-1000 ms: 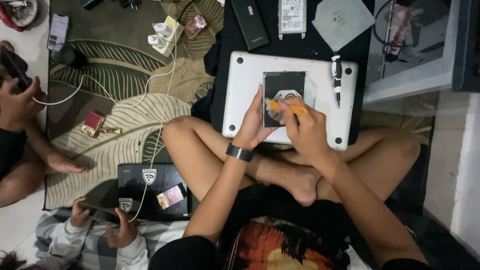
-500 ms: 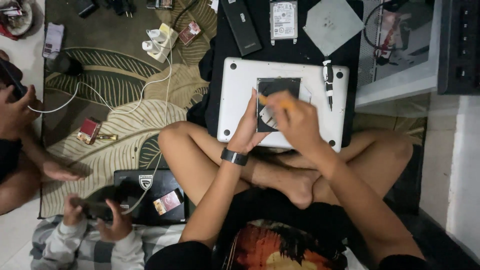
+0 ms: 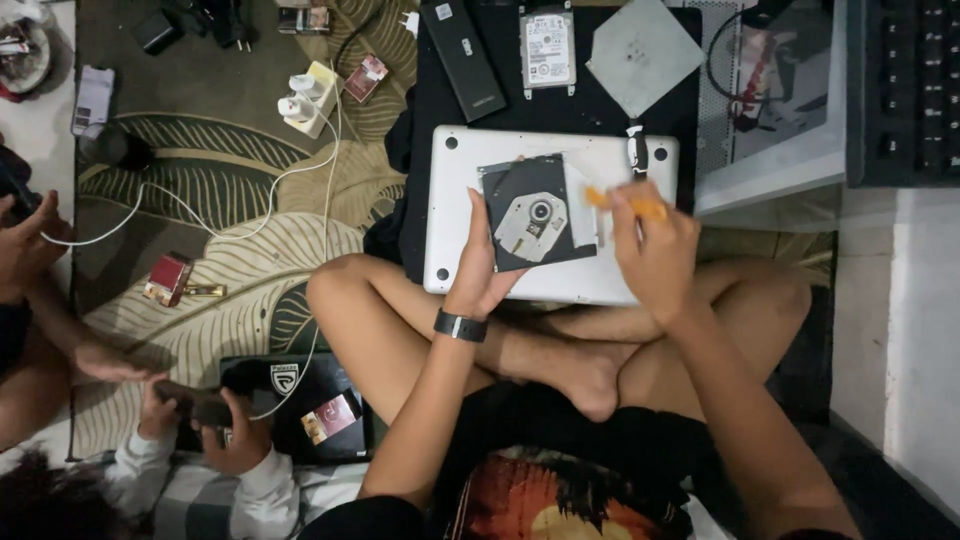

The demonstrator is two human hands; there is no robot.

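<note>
The optical drive [image 3: 537, 212], a flat black square unit with a silver round hub in its middle, is lying on the upturned bottom of a silver laptop [image 3: 455, 165], and this laptop is resting on the person's crossed legs. The left hand [image 3: 480, 268] is holding the drive at its left edge: the fingers are curled closed around the lower left corner and the thumb is stretching up along the side. The right hand [image 3: 655, 245] is closed around an orange-handled screwdriver [image 3: 625, 204], and the tip is pointing left, touching or almost touching the right edge of the drive; I cannot tell which. A dark watch [image 3: 460, 326] is sitting on the left wrist.

Just above the laptop, on a black cloth [image 3: 420, 110], a black rectangular battery [image 3: 463, 58], a bare hard disk [image 3: 547, 50] and a grey square cover plate [image 3: 643, 55] are lying side by side. A second small tool [image 3: 636, 152] with a dark handle is lying at the top right corner of the laptop.

To the left, on the leaf-patterned carpet [image 3: 200, 180], a white power strip [image 3: 308, 98] with a white cable is lying. At the lower left another person's hands [image 3: 200, 415] are holding a dark phone over a black laptop [image 3: 300, 400].
</note>
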